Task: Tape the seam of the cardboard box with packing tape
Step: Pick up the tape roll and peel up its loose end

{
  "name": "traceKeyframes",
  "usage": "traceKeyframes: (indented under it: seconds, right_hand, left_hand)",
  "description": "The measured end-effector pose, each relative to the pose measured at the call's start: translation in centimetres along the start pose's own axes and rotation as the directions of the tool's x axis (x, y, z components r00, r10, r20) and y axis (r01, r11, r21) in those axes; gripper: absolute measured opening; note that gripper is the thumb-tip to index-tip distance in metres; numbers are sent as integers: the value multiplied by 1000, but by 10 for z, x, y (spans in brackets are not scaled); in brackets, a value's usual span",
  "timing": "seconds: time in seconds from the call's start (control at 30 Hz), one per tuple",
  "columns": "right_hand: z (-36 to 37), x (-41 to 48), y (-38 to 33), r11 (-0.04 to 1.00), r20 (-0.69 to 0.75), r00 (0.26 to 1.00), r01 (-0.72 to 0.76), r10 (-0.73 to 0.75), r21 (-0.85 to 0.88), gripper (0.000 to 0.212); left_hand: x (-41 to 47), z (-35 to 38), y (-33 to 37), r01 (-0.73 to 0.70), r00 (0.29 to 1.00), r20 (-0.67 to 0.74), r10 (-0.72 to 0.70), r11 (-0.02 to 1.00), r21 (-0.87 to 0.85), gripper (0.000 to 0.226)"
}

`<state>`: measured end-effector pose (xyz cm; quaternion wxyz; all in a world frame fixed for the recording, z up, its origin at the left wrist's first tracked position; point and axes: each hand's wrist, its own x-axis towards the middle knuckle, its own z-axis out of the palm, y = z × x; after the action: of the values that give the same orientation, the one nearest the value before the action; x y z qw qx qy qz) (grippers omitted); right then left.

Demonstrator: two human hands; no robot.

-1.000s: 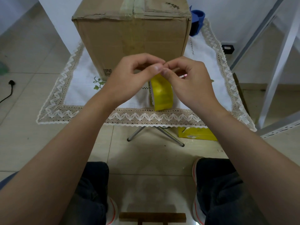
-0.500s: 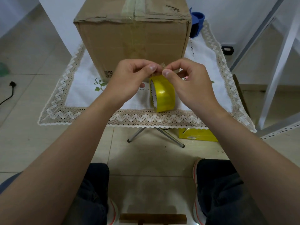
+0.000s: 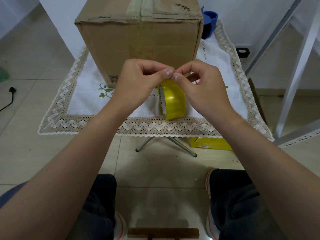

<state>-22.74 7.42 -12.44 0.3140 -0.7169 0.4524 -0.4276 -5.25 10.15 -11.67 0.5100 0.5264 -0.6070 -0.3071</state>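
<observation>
A yellow roll of packing tape hangs on edge just above the white tablecloth, below my fingertips. My left hand and my right hand meet at the roll's top, thumbs and forefingers pinched together on the tape's loose end, which is too small to make out. Behind them stands the closed cardboard box. A pale strip of older tape runs along its top seam and down the front face.
The small table has a lace-edged cloth and folding metal legs. A blue object sits behind the box's right corner. A yellow packet lies on the floor under the table. White metal rails stand to the right. My knees are below.
Both hands have stayed pinched at the top of the roll. The roll has turned slightly and hangs a little lower and to the right under my fingers.
</observation>
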Motion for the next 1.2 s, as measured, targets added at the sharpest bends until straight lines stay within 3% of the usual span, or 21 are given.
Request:
traceKeyframes:
  seconds: [0.3,0.47,0.57,0.63,0.73,0.8,0.9,1.07,1.2]
  right_hand:
    - [-3,0,-1,989,50,991,128,-125,-71,4]
    - [-12,3,1,994,93,991,104,-99,-43,7]
    - [-16,4,3,998,101,993,68,-66,-13,12]
    - [-17,5,4,998,91,994,55,-55,-5,13]
    - [-18,6,5,1000,54,998,31,-31,6,13]
    - [-18,7,4,1000,42,999,15,-16,23,13]
    - [-17,8,4,999,35,999,13,-15,41,13]
    - [-20,11,6,1000,-6,1000,9,-9,15,13]
    - [-26,13,9,994,-48,994,-98,101,48,16]
  left_hand:
    - [1,3,6,-97,994,-24,104,974,206,11]
    - [4,2,10,-131,991,75,115,957,260,9]
    - [6,0,11,-110,985,154,73,962,250,15]
    - [6,-3,9,-64,990,135,31,966,249,21]
    - [5,-8,3,104,982,118,-145,948,301,27]
    - [1,-8,0,246,933,180,-311,918,312,33]
    - [-6,-3,0,384,846,291,-448,888,252,42]
    - [-8,11,-5,375,875,336,-348,927,-18,32]
    - [-10,17,-8,323,899,344,-271,941,-103,32]
